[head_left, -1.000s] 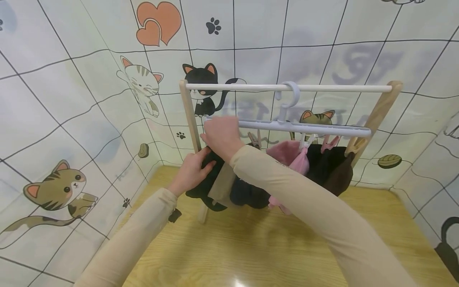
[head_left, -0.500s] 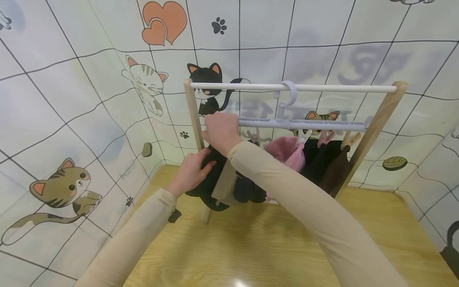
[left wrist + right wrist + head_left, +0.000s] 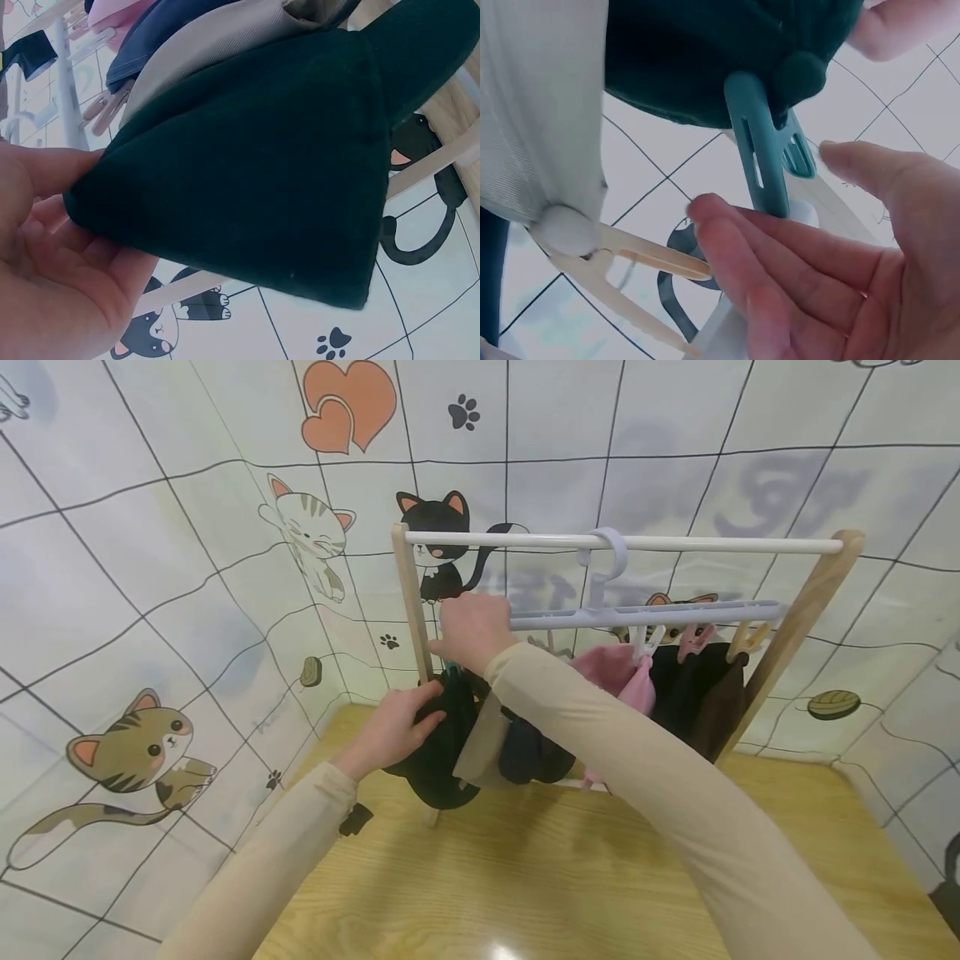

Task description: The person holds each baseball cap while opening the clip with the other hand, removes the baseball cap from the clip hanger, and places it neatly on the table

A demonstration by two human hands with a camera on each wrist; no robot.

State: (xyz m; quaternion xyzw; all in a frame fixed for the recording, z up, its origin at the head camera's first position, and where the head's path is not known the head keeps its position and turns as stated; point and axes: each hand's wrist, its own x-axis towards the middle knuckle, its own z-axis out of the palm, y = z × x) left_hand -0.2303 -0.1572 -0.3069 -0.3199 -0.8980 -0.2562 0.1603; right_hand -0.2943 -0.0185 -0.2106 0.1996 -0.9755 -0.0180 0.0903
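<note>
Under the left end of the hanger (image 3: 562, 620): a dark green cap (image 3: 247, 172) is hanging just beside a beige cap (image 3: 480, 747), with a navy cap (image 3: 528, 752) and a pink cap (image 3: 611, 664) following along the bar.
Left hand (image 3: 56, 262): it is pinching the green cap's edge, thumb lying on one face and fingers supporting the other.
Right hand (image 3: 832, 262): thumb and fingers are standing apart around a teal clip (image 3: 756, 142); the fingers are lying against or just beside one leg, while the thumb is not visibly pressing the other.
Teal clip: it is sitting at the cap's cloth-covered button (image 3: 801, 79); whether it is biting firmly, the pictures are not showing.
Cap's feel: the cloth is looking light, soft and matte, so probably neither slipping nor breaking; the brim is seeming stiffer.
Best hold: the edge is probably offering a steady pinch, the button a thick lump for clipping.
Clip's feel: hard and springy, likely, its legs calling for thumb against fingers.
</note>
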